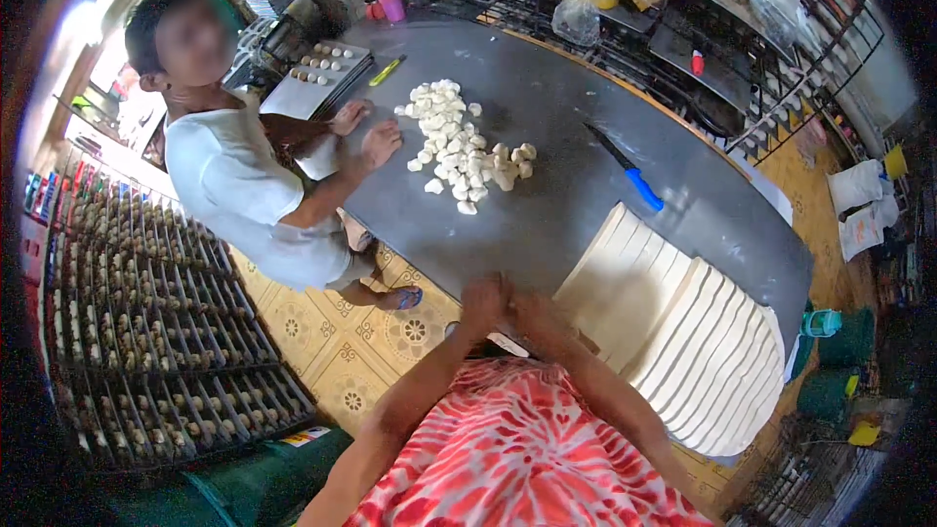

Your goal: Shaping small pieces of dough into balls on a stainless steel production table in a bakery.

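1. Holding left hand [484, 304] and right hand [539, 317] close together at near edge of table [547, 244].
2. Showing fingers blurred; cannot tell if wide, narrow or gripping anything.
3. Having dough strips [717, 351] on table, just right of right hand.
4. Seeing knife [639, 185] beyond dough strips.
5. Seeing dough lumps [451, 143] piled left of knife.
6. Seeing co-worker [234, 161] standing at left, hands near dough lumps.
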A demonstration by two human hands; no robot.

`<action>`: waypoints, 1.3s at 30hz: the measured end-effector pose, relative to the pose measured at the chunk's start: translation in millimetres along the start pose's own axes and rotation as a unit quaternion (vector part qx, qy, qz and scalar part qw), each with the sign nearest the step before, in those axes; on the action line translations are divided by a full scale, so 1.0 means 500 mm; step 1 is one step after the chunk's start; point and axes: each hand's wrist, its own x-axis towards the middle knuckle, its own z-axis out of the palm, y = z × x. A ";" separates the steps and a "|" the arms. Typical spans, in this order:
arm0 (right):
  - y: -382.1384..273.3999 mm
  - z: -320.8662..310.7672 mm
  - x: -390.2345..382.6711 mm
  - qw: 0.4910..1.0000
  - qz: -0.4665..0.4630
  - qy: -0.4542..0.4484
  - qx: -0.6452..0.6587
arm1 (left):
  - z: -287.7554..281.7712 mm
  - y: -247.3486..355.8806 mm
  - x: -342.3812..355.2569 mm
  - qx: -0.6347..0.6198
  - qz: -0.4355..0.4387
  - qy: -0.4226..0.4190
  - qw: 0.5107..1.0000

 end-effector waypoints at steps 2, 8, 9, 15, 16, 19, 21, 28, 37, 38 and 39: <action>0.009 -0.012 0.010 0.997 -0.002 -0.073 0.022 | -0.019 0.003 0.046 0.013 -0.019 -0.003 1.000; 0.129 0.033 0.053 0.862 0.198 0.058 0.463 | -0.053 0.001 0.138 -0.169 0.146 0.339 0.914; 0.145 0.052 0.065 0.953 0.060 0.065 0.291 | -0.047 -0.006 0.123 -0.132 0.191 0.272 0.934; 0.146 0.066 0.021 0.992 -0.003 0.067 -0.108 | 0.034 0.015 0.019 -0.132 0.137 -0.059 0.980; 0.124 0.060 0.012 0.992 0.046 0.040 -0.109 | 0.034 0.020 0.007 -0.135 0.141 -0.017 0.981; 0.052 0.038 0.005 0.998 0.058 0.022 -0.003 | 0.020 0.036 -0.019 -0.111 0.081 -0.021 0.990; 0.025 0.026 0.011 0.996 0.066 0.046 0.026 | 0.011 0.042 -0.018 -0.093 0.041 -0.040 0.994; 0.149 0.024 0.008 0.995 0.023 -0.009 0.095 | 0.015 0.011 0.171 -0.124 -0.115 0.021 0.985; 0.188 0.056 0.044 0.969 -0.124 0.000 -0.213 | 0.079 0.000 0.055 -0.150 0.187 -0.024 0.971; 0.176 0.059 0.030 0.969 -0.100 -0.008 -0.224 | 0.075 0.014 0.034 -0.155 0.167 -0.031 0.973; 0.167 0.058 0.022 0.977 -0.041 -0.023 -0.210 | 0.072 0.030 0.020 -0.153 0.145 -0.005 0.978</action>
